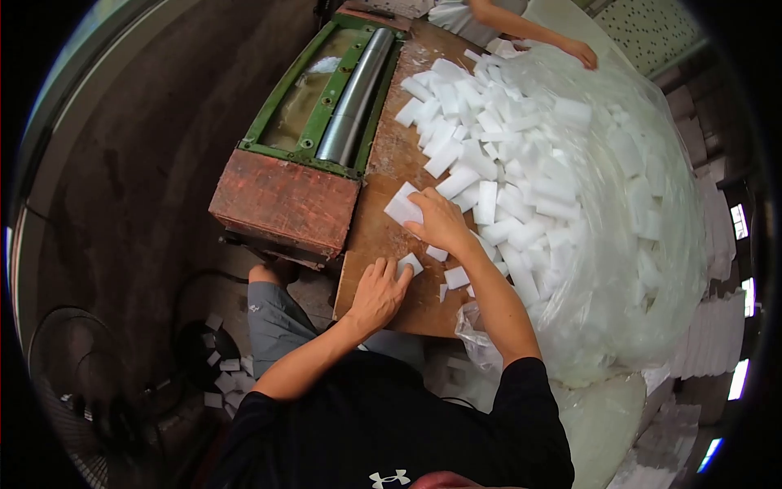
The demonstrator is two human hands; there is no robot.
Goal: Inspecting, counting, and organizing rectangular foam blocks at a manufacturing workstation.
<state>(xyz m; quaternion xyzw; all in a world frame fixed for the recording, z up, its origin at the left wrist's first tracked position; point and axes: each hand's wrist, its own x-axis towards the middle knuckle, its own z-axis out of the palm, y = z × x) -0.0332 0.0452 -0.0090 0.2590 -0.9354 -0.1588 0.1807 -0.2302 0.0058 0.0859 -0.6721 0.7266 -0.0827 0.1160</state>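
My right hand (441,220) is closed on a flat white foam block (401,205) above the wooden tabletop (387,175). Its fingers cover the block's right side. Nearer to me, my left hand (380,293) rests low over the table's front part. A smaller white foam piece (412,264) shows at its thumb and index finger, seemingly pinched there, with one side hidden by the fingers. Several loose foam scraps (457,278) lie to the right, beneath and beside my right forearm. Past my right hand rises a large heap of white foam blocks (489,147).
Left of the tabletop stands a green-framed machine with a shiny metal roller (356,94) and a reddish end panel (285,200). Clear plastic sheeting (627,269) wraps the heap's right side. Another person's hand (582,54) reaches over it. A fan (73,383) and fallen foam pieces (230,381) are lower left.
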